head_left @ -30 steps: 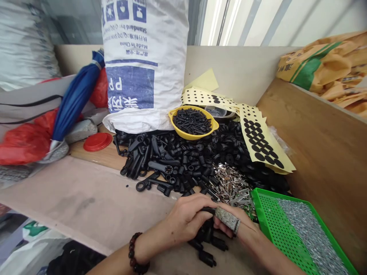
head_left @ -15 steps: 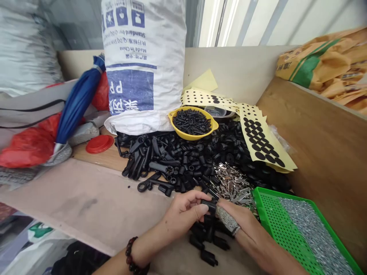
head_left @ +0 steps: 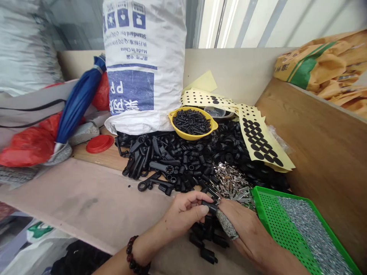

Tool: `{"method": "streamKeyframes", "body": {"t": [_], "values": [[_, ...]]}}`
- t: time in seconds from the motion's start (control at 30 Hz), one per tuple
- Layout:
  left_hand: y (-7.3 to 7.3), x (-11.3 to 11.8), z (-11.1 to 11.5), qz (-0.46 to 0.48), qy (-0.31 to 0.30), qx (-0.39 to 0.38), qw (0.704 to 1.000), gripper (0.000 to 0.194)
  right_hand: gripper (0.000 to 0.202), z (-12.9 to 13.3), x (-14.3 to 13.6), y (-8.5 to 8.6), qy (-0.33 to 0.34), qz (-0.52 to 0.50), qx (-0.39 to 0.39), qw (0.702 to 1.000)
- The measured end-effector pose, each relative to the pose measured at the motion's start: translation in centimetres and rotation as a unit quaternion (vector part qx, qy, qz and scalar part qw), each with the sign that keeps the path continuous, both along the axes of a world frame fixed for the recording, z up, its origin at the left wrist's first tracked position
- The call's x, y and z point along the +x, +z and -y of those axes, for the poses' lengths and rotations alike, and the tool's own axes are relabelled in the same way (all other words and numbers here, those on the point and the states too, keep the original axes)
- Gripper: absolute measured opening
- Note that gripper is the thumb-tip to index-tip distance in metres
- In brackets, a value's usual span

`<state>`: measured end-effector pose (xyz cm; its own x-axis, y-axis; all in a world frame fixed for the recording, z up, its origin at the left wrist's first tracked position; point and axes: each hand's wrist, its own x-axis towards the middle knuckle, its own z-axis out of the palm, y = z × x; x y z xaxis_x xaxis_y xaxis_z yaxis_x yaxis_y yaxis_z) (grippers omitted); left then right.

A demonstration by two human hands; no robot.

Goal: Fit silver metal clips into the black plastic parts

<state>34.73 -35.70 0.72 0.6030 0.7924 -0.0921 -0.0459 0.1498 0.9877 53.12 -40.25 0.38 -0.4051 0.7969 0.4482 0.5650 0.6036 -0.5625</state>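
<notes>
Between thumb and fingers, my left hand (head_left: 186, 212) holds a black plastic cylinder (head_left: 210, 207). My right hand (head_left: 239, 219), with a speckled grey wrap at the thumb, is against the cylinder's right end; its fingertips are hidden behind the hand. Several similar black cylinders (head_left: 208, 256) lie on the table just below the hands. Beyond them are a pile of small metal clips (head_left: 231, 183) and a large heap of black plastic parts (head_left: 183, 160).
A green tray (head_left: 282, 225) of small metal pieces is at the right. Farther back are a yellow bowl (head_left: 192, 136) of black screw-like parts, sticker sheets (head_left: 259, 137) and a white sack (head_left: 143, 68). A blue umbrella (head_left: 78, 99) leans at the left.
My right hand has turned slightly, its back now more toward the camera and its fingers lower behind the cylinder. My left hand has barely moved.
</notes>
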Motion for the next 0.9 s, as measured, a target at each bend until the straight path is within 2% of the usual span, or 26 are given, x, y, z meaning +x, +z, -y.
{"method": "streamKeyframes", "body": {"t": [0.07,0.17,0.23,0.33,0.43,0.6,0.7,0.77,0.83,0.9], "values": [[-0.1,-0.1,0.0,-0.011,-0.002,0.025,1.0,0.034,0.019,0.0,-0.1,-0.1,0.0,0.008,0.025,1.0],[-0.3,-0.3,0.3,-0.041,0.005,0.121,0.992,0.029,0.02,0.3,-0.4,-0.2,0.024,-0.034,-0.09,0.995],[-0.4,-0.5,0.5,-0.045,0.006,0.138,0.989,0.029,0.019,0.7,-0.6,-0.1,0.027,-0.053,-0.162,0.985],[-0.6,-0.7,0.5,-0.022,-0.001,0.066,0.998,0.034,0.019,0.8,-0.9,0.2,0.02,-0.034,-0.213,0.976],[-0.7,-1.2,0.1,-0.016,0.021,-0.005,1.0,0.036,0.02,0.2,-1.1,0.9,0.003,0.005,-0.236,0.972],[-1.4,-3.7,-0.4,-0.047,0.075,-0.018,0.996,0.029,0.026,-1.7,0.4,1.3,-0.036,0.05,-0.236,0.97],[-2.3,-5.8,-0.1,-0.149,0.071,0.038,0.986,0.016,0.04,-2.9,1.8,0.2,-0.055,0.135,-0.2,0.969],[-3.0,-6.8,0.3,-0.234,0.061,0.108,0.964,0.008,0.046,-3.6,2.1,-0.6,-0.044,0.208,-0.187,0.959],[-3.7,-7.4,0.7,-0.287,0.047,0.181,0.94,0.011,0.045,-4.1,1.8,-1.0,-0.033,0.274,-0.175,0.945],[-4.3,-7.4,1.0,-0.299,0.036,0.236,0.924,0.014,0.041,-4.6,1.0,-1.0,-0.025,0.314,-0.162,0.935]]}}
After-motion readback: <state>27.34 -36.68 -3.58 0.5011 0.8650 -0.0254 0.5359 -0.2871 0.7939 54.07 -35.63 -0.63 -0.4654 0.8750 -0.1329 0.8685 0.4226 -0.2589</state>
